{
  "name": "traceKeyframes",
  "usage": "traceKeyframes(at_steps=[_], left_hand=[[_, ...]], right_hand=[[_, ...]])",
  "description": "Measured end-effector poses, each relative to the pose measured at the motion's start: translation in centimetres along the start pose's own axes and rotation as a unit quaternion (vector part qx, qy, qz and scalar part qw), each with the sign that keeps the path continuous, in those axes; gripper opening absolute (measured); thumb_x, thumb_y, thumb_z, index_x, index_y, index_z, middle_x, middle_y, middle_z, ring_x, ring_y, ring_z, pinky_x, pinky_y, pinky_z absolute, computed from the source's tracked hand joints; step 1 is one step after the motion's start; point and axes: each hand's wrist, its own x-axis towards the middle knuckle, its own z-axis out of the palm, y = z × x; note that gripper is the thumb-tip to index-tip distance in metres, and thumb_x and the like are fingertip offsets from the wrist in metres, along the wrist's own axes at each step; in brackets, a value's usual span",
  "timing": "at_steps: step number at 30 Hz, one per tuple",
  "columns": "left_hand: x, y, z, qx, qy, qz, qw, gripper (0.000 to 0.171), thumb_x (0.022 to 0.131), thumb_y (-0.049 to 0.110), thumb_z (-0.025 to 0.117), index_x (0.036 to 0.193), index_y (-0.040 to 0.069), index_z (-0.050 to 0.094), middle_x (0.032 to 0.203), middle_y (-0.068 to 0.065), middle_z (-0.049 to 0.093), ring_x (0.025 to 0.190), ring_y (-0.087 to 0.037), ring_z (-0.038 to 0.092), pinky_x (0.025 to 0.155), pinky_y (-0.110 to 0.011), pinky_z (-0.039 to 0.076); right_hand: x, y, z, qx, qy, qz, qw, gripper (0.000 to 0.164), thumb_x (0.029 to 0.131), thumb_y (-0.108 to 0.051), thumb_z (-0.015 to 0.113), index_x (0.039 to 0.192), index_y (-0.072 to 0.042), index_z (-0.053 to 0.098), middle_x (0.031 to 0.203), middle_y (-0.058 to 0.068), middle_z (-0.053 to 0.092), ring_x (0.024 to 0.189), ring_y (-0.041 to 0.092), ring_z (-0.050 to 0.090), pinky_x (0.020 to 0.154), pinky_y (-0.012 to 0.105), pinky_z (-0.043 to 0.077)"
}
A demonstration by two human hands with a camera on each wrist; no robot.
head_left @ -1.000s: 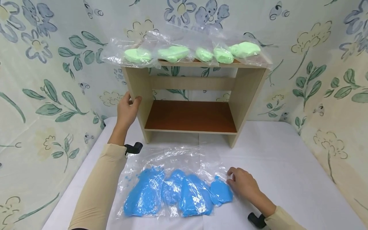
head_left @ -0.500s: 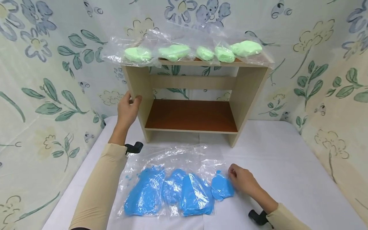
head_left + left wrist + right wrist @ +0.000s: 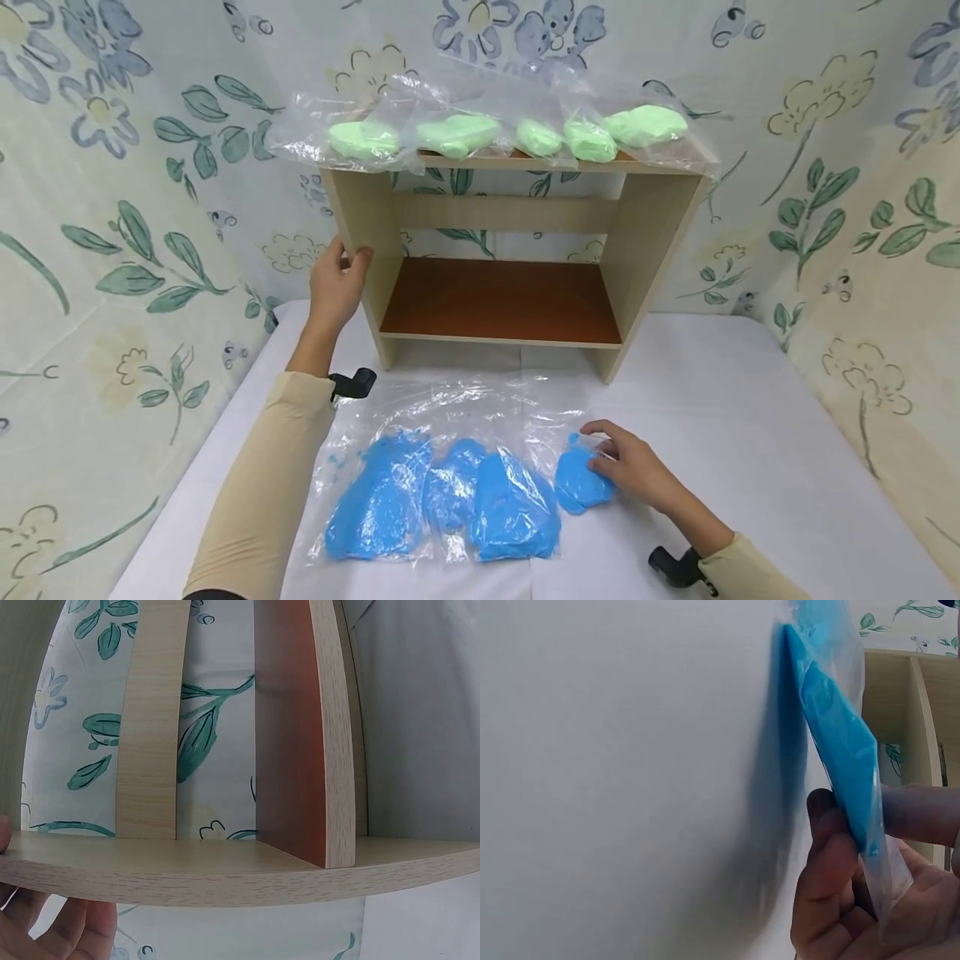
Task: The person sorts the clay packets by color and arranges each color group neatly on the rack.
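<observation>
Gently does it with the blue packet (image 3: 581,483): it looks soft and sits loose in thin plastic, so I'd judge a firm pinch through both film and filling safer than one on the film alone, which could slip or stretch. It lies at the right end of the blue row on the worktop (image 3: 720,408), just beside the next blue bag (image 3: 515,508). Its clear film seems to overlap the neighbours', so peeling it away slowly, edge first, should avoid dragging them along.

The right hand (image 3: 633,462) comes in from the lower right, back upward, its fingers pinching the near edge from opposite faces; the right wrist view shows that edge tilted off the cloth, a shadow beneath. Whether the far end touches, I cannot tell. The left hand (image 3: 335,279), arm stretched forward, grips the left panel of the shelf (image 3: 367,200), thumb inside and the other fingers outside. Its pull should be light, given the green bags (image 3: 457,137) on top.
</observation>
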Motion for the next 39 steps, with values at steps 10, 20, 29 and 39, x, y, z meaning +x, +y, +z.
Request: traceKeyframes(at_steps=[10, 20, 29, 39], left_hand=[[-0.1, 0.0, 0.2, 0.015, 0.009, 0.008, 0.9998, 0.045, 0.102, 0.034, 0.047, 0.144, 0.017, 0.049, 0.146, -0.012, 0.054, 0.125, -0.036, 0.059, 0.093, -0.053, 0.058], [-0.1, -0.2, 0.3, 0.017, 0.013, 0.016, 0.9996, 0.044, 0.102, 0.033, 0.048, 0.143, 0.015, 0.049, 0.144, -0.014, 0.055, 0.123, -0.036, 0.06, 0.092, -0.054, 0.058], [-0.2, -0.1, 0.3, 0.015, 0.015, 0.008, 0.9997, 0.044, 0.102, 0.033, 0.048, 0.143, 0.016, 0.049, 0.144, -0.014, 0.055, 0.123, -0.036, 0.06, 0.092, -0.054, 0.058], [-0.3, 0.2, 0.2, 0.015, 0.017, 0.013, 0.9997, 0.043, 0.102, 0.031, 0.048, 0.142, 0.014, 0.05, 0.145, -0.014, 0.055, 0.124, -0.037, 0.06, 0.092, -0.054, 0.058]], right_hand=[[-0.4, -0.9, -0.6, -0.005, 0.018, -0.024, 1.0, 0.048, 0.094, -0.008, 0.061, 0.138, -0.02, 0.048, 0.126, 0.024, 0.064, 0.111, 0.041, 0.065, 0.087, 0.055, 0.059], [-0.1, -1.1, -0.8, 0.038, 0.033, 0.051, 0.997, 0.077, 0.093, -0.015, 0.065, 0.154, 0.004, 0.021, 0.143, 0.04, 0.044, 0.129, 0.055, 0.049, 0.098, 0.059, 0.053], [-0.1, -1.7, -1.3, 0.122, 0.009, 0.068, 0.99, 0.041, 0.096, -0.019, 0.062, 0.131, 0.003, 0.058, 0.138, 0.027, 0.057, 0.128, 0.045, 0.055, 0.102, 0.054, 0.052], [-0.7, -2.5, -1.6, 0.097, 0.006, 0.028, 0.995, 0.035, 0.095, -0.017, 0.064, 0.126, -0.001, 0.063, 0.132, 0.021, 0.063, 0.128, 0.043, 0.057, 0.103, 0.055, 0.051]])
